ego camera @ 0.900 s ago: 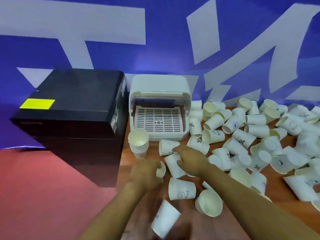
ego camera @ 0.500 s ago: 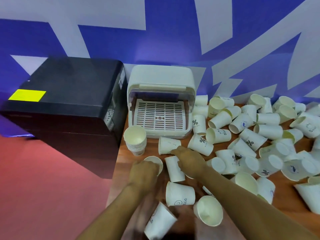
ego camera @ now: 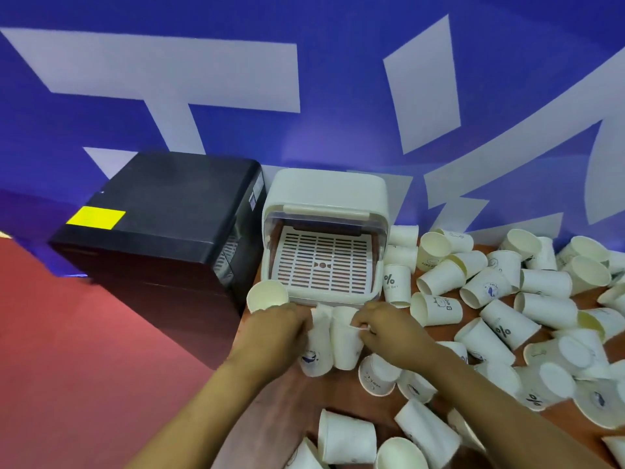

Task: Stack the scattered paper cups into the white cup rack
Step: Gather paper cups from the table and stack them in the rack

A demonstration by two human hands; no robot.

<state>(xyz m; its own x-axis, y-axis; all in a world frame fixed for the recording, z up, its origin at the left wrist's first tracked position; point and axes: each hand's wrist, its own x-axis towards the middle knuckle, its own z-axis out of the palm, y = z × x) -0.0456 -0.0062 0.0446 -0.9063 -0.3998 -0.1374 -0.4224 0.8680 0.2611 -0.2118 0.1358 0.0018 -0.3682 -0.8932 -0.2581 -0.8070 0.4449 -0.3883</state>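
Cups (ego camera: 500,299) lie all over the table (ego camera: 561,414) right of the open white rack (ego camera: 324,231), and just in front of it the left hand (ego camera: 274,336) and right hand (ego camera: 389,330) each curl fingers around one cup.

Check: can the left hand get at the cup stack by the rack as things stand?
Probably not right now. The left hand lies just in front of the stack, nothing between them, but its grip is already taken by a cup. It would have to nest or drop that cup first.
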